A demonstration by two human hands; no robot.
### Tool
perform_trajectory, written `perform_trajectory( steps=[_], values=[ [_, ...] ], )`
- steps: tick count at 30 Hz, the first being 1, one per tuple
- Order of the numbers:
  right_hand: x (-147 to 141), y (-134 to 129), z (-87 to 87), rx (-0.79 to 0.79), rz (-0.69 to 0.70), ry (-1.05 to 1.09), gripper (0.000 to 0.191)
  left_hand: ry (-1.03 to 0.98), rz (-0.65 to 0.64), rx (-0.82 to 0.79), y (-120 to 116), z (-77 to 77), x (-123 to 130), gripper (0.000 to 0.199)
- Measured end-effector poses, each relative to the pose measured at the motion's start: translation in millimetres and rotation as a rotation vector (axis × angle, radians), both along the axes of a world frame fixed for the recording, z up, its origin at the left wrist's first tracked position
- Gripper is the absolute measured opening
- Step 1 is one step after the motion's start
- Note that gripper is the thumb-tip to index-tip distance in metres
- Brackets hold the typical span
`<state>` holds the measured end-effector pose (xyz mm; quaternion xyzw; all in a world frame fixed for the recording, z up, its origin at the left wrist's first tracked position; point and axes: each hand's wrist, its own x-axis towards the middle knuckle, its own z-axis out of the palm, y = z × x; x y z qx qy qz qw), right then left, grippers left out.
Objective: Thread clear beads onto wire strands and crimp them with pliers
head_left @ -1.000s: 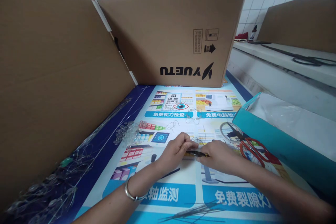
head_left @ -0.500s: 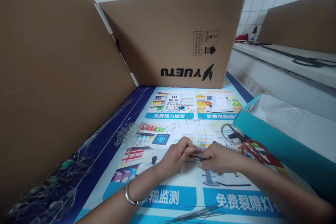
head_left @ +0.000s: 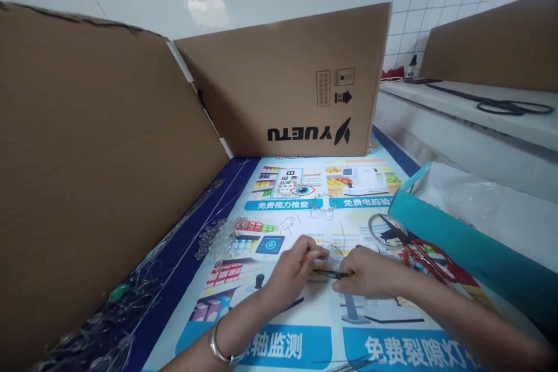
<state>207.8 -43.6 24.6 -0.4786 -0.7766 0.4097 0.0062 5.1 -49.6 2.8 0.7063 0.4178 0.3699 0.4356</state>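
My right hand (head_left: 364,272) is closed around small pliers (head_left: 329,273), whose slim dark jaws point left. Fingers and thumb of my left hand (head_left: 300,261) are pinched together just beside the jaw tips. A thin wire (head_left: 335,251) curves up between the two hands and seems to run into the left pinch; its end is hidden by the fingers. Beyond my hands lies a looped wire piece with clear beads (head_left: 323,202). A pile of clear beads (head_left: 218,238) rests to the left of my left hand.
Red-handled scissors (head_left: 429,258) lie by a roll of clear tape (head_left: 383,229), next to a teal box (head_left: 453,244) on the right. Tangled beaded wires (head_left: 126,308) are at left. Cardboard panels (head_left: 279,81) stand at left and back. Loose wires (head_left: 353,365) lie in front.
The view has tilted up a little, so things sit lower in it. The pliers' jaws have come away from the left fingers and now show more plainly, while both hands stay close together.
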Motion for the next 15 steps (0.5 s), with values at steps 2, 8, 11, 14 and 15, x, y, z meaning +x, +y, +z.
perform_trajectory(
  steps=[2,8,11,14,15],
  values=[
    [1,3,-2.1,0.16,-0.023,0.015,0.032,-0.02,0.166,0.027,11,-1.1,-7,0.014],
    [6,26,-26.1,0.182,-0.378,0.403,0.037,0.287,0.332,0.174,46,-21.7,-30,0.018],
    [8,34,-34.4,0.127,-0.464,0.487,0.041,0.37,0.324,0.197,51,-31.4,-34,0.015],
    [8,36,-38.0,0.089,-0.516,0.558,0.042,0.467,0.373,0.25,48,-33.7,-34,0.016],
    [7,36,-39.0,0.082,-0.527,0.577,0.041,0.54,0.402,0.304,46,-32.7,-33,0.019]
  ],
)
